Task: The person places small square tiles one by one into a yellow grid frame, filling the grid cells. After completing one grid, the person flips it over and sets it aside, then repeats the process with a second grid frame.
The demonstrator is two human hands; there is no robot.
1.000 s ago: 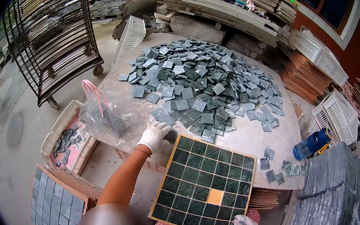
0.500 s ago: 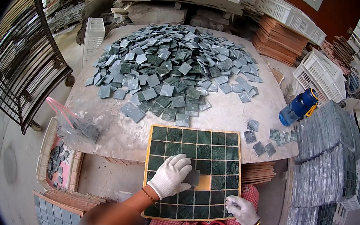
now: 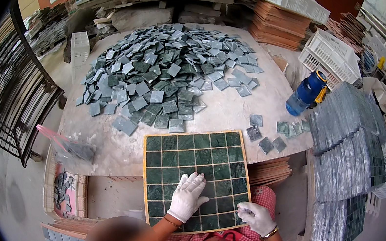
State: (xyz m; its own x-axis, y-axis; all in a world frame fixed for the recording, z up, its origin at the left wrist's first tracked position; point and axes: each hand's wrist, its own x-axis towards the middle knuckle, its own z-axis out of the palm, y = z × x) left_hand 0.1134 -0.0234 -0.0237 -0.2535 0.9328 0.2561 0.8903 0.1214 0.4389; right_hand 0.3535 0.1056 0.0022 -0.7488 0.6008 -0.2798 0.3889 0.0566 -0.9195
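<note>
A wooden tray [image 3: 246, 162] filled with square dark green stone tiles in rows rests in front of me, its near edge over my lap. My left hand [image 3: 186, 198], in a white glove, lies flat on the tiles near the middle, fingers stretched forward. A greyish tile [image 3: 206, 189] sits in the grid beside its fingertips, partly covered. My right hand [image 3: 257, 219], also gloved, is closed beside the tray's near right corner; whatever its curled fingers hold is hidden. Beyond the tray, a large heap of loose grey-green tiles [image 3: 166, 70] covers the table [image 3: 109, 154].
Several loose tiles [image 3: 266, 145] and a blue bottle [image 3: 305, 95] are on the table's right side. Stacked wrapped tile sheets [image 3: 341, 159] stand at right. A plastic bag [image 3: 74, 149] sits left, above a crate [image 3: 81, 198] of tile pieces. A metal rack [image 3: 17, 96] stands far left.
The bare square in the tray is now filled by a tile. My left hand has flattened over the grid. The view has shifted, and the tray appears straighter.
</note>
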